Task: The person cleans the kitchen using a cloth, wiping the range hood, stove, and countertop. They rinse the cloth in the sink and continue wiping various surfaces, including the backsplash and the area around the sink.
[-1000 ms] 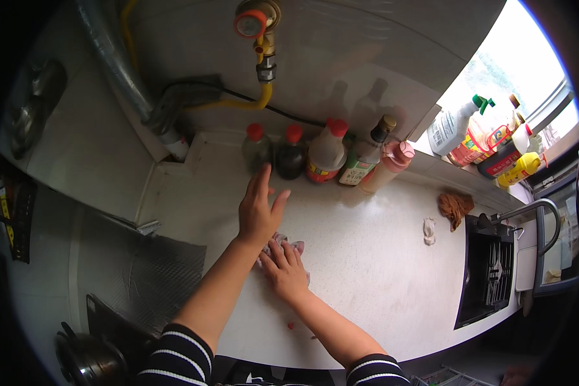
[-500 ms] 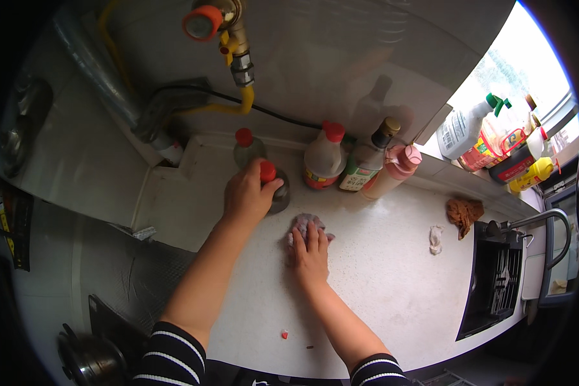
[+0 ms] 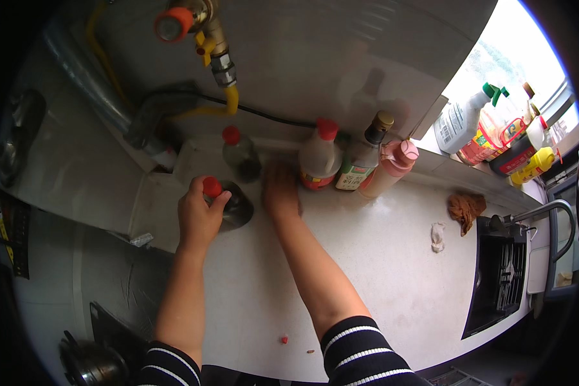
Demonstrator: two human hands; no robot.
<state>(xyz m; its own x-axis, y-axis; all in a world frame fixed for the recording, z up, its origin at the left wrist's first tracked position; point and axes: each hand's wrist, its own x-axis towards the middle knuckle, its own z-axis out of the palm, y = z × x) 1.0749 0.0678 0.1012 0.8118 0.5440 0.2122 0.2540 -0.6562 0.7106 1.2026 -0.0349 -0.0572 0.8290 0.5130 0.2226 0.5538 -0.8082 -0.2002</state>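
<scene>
My left hand [image 3: 199, 215] is closed round the red-capped neck of a dark bottle [image 3: 236, 209], low over the counter or on it; I cannot tell which. A greenish bottle with a red cap [image 3: 241, 157] is behind it, near the wall. My right hand [image 3: 282, 190] reaches toward the back of the white counter [image 3: 379, 276], between that bottle and a red-capped sauce bottle [image 3: 319, 157]. Motion blur smears its fingers. The greyish cloth once under it is not clearly visible now.
Right of the sauce bottle stand a green-labelled bottle [image 3: 361, 161] and a pink bottle [image 3: 392, 168]. A brown cloth [image 3: 465, 211] and a whitish scrap [image 3: 437, 237] lie by the black sink [image 3: 500, 276]. Several containers line the windowsill. A red bit [image 3: 284, 340] lies near the front edge.
My left hand has moved the dark bottle left and nearer to me. My right hand has slid from the middle of the counter back toward the wall.
</scene>
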